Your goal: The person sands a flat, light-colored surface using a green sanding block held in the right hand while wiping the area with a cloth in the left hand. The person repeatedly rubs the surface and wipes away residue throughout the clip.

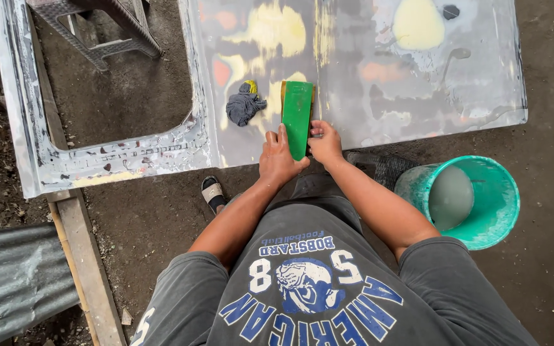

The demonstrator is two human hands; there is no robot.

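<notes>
Both hands press a green sanding block (pixel 297 117) flat on the grey car door panel (pixel 379 70), its long axis pointing away from the person. The left hand (pixel 277 160) and right hand (pixel 325 143) curl around its near end. A dark rag (pixel 243 106) lies just left; a teal bucket (pixel 482 198) stands at right.

Bare dirt floor (pixel 546 211) fills the frame under flat daylight, with a wooden plank (pixel 84 256) and corrugated metal sheet (pixel 14 275) at lower left, a grey stool (pixel 100 29) upper left.

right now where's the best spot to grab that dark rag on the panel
Pinch the dark rag at its raised, bunched middle, coming straight down from above. It lies crumpled on the flat panel, apart from the green block, so its folds offer more purchase than its edges.
</notes>
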